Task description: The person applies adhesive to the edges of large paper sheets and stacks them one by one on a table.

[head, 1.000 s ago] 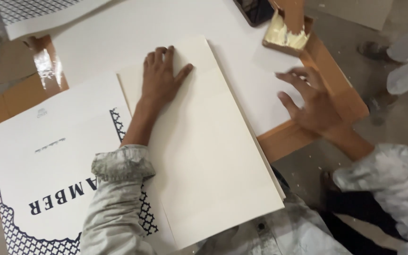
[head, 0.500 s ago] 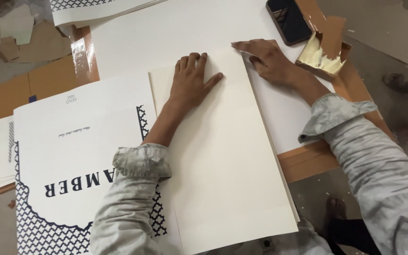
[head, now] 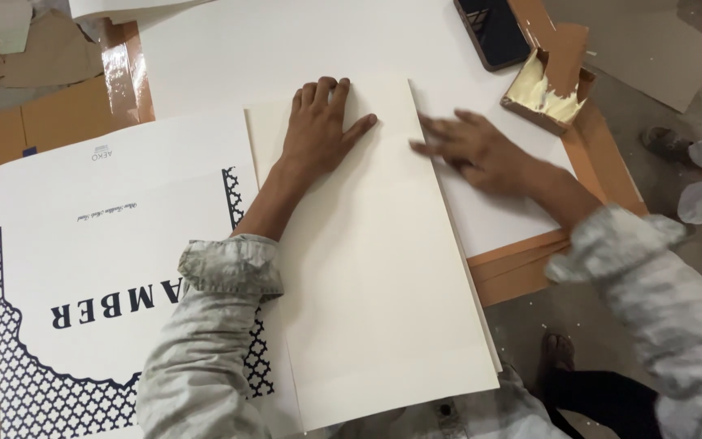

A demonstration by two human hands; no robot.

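**Big cream sheet, 2 flat palms, and how that card probably handles**

So here's the setup. A large cream sheet (head: 383,268) lies on the desk (head: 221,49), running from about the middle of the desk down past the near edge toward the person's body. It looks like it sits on top of at least 1 more sheet of the same size, since a thin second edge peeks out along its right side.

Left hand (head: 318,122) is open, fingers spread, palm pressed flat on the sheet's far end near the top left corner. Right hand (head: 473,150) is also open and flat, but blurred, at the sheet's right edge and partly over the white sheet under it. Neither hand is gripping anything.

Handling-wise, my guess: light, thin card, fairly stiff but floppy at that size. It will likely sag or crease if lifted by 1 corner, and smooth stock like this slides easily over the layer below. I'd take it by 2 opposite long edges, or pinch the far corners with both hands, keeping it flat.

Around it: a printed white sheet (head: 99,260) with a dark blue lattice border lies just to the left, partly under the left sleeve. Toward the far right corner sit a dark phone (head: 493,28) and a small cardboard box of pale paste (head: 542,93). I'd keep the clean card away from that.
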